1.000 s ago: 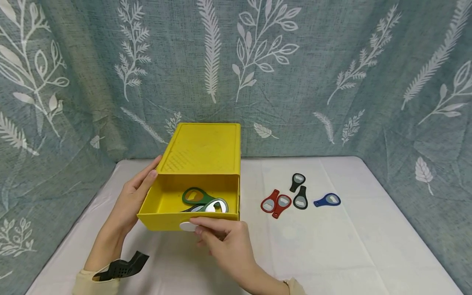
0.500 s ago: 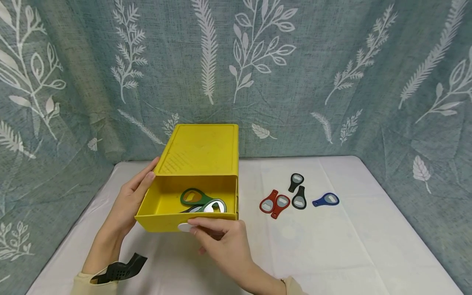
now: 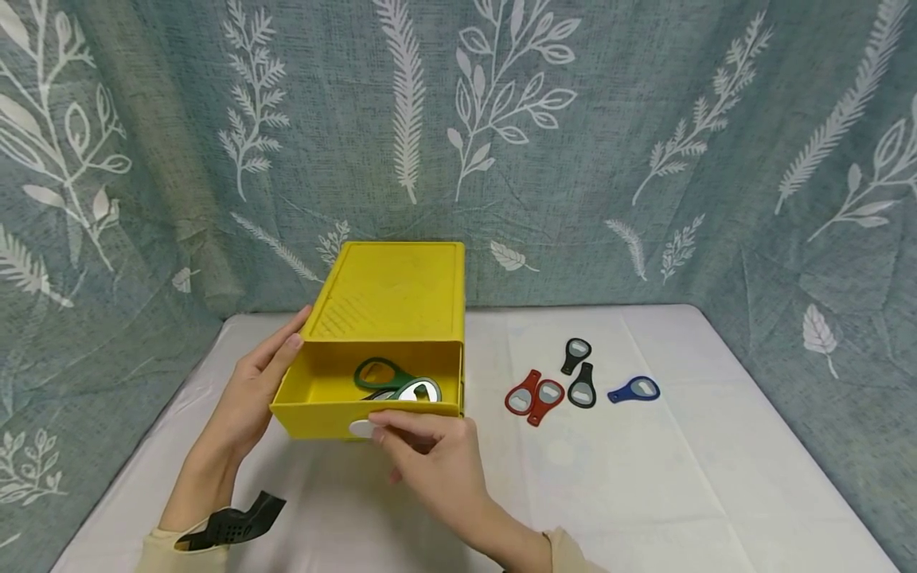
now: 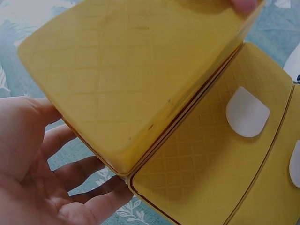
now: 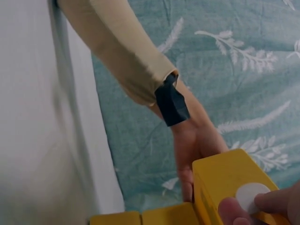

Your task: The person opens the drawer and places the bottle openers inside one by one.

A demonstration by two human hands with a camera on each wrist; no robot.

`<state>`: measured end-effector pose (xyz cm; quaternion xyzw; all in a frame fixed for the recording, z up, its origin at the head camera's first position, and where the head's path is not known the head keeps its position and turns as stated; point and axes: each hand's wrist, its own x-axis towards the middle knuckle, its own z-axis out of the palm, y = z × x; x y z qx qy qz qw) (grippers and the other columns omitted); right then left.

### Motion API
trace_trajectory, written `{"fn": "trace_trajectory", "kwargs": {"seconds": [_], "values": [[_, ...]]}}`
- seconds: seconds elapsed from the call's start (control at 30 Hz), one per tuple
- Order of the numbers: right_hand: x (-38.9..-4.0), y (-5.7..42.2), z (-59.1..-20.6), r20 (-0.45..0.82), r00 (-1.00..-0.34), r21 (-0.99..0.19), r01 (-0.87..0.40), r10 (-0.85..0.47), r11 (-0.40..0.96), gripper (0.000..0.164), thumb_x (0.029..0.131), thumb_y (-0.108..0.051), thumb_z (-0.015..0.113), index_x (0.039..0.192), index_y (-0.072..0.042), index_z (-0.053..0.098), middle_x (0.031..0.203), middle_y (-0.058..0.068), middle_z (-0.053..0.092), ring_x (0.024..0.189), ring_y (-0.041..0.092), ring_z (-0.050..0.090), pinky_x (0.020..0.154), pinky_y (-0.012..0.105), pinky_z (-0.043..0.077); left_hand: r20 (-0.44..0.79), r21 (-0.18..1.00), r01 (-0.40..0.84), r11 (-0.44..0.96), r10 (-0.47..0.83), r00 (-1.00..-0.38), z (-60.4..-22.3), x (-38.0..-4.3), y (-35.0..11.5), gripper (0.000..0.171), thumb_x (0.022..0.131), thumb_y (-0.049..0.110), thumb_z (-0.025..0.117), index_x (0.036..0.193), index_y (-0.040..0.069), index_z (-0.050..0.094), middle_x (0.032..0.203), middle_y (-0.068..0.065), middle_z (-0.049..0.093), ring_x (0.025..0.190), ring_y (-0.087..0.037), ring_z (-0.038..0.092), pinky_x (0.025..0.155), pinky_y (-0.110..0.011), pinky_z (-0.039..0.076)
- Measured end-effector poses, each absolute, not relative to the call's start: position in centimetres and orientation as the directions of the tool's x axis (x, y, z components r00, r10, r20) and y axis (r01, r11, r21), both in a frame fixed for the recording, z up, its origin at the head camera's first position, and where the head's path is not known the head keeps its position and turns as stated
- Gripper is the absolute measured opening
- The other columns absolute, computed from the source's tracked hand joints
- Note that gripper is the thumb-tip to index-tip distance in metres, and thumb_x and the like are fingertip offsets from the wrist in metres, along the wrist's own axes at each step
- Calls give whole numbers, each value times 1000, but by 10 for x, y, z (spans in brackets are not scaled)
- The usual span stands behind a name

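A yellow drawer cabinet (image 3: 401, 290) stands left of centre, its top drawer (image 3: 315, 420) pulled out. Green-rimmed bottle openers (image 3: 419, 390) lie inside the drawer, partly hidden by its front wall. My right hand (image 3: 444, 461) pinches the white drawer knob (image 3: 360, 428) between thumb and index finger; the right wrist view also shows this knob (image 5: 251, 194). Against the cabinet's left side rests my left hand (image 3: 247, 390), fingers extended; in the left wrist view its fingers (image 4: 77, 171) touch the yellow side edge.
Right of the cabinet, two red bottle openers (image 3: 548, 395), two black ones (image 3: 583, 390) and a blue one (image 3: 636, 389) lie on the white tablecloth (image 3: 645, 477). Lower drawers with white knobs (image 4: 246, 112) sit beneath the pulled-out one. A patterned curtain (image 3: 573, 159) hangs behind.
The drawer has slid slightly inward, away from me, with my right hand moving along on its knob. My left hand stays against the cabinet side.
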<state>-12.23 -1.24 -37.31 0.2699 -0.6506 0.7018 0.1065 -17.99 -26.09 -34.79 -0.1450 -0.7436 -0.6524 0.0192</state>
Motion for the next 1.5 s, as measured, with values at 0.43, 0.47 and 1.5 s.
{"fn": "trace_trajectory", "kwargs": {"seconds": [0.43, 0.47, 1.5], "values": [[-130, -14, -355, 482, -863, -876, -478, -148, -64, 14, 87, 4, 71, 98, -1, 78, 93, 8, 74, 44, 20, 61, 47, 28, 54, 222, 969, 239, 66, 205, -953, -346, -181, -260, 53, 107, 32, 42, 157, 22, 28, 162, -7, 19, 140, -19, 31, 94, -18, 46], [-130, -14, -350, 480, -865, -877, -476, -145, -65, 14, 86, 6, 71, 97, 1, 78, 92, 9, 74, 47, 21, 62, 47, 28, 55, 222, 968, 240, 68, 204, -953, -346, -181, -260, 53, 107, 33, 42, 157, 22, 28, 162, -7, 19, 141, -19, 31, 94, -17, 45], [-153, -16, -345, 494, -858, -870, -487, -139, -83, 14, 89, 3, 70, 101, 6, 75, 90, 16, 73, 65, 21, 70, 53, 42, 58, 219, 968, 237, 84, 183, -958, -347, -181, -259, 55, 107, 37, 42, 157, 21, 28, 162, -8, 18, 140, -23, 31, 93, -18, 46]]}}
